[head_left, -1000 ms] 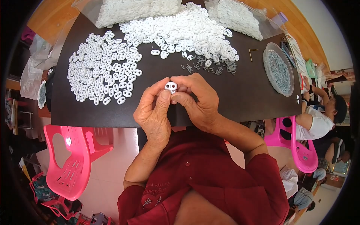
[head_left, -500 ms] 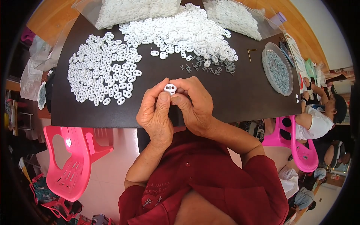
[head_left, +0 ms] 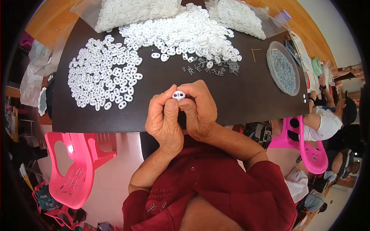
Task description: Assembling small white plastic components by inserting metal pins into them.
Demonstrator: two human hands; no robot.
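A small white oval plastic piece with two holes is pinched between my two hands just above the table's near part. My left hand grips it from the left with thumb and fingertips. From the other side my right hand closes on it, thumb tip near the left thumb. Beyond them lies a small heap of short grey pins. A big pile of loose white pieces rises behind it, and finished-looking oval pieces spread in a single layer at the left.
Clear bins with white pieces stand at the back. A round clear tub of grey screws sits on the right, near a bent brass-coloured rod. Pink chairs flank the dark table. Another person sits at right.
Both hands have shifted slightly right and nearer me with the white piece still between them. The piece has tilted a little, and the whole view has moved slightly.
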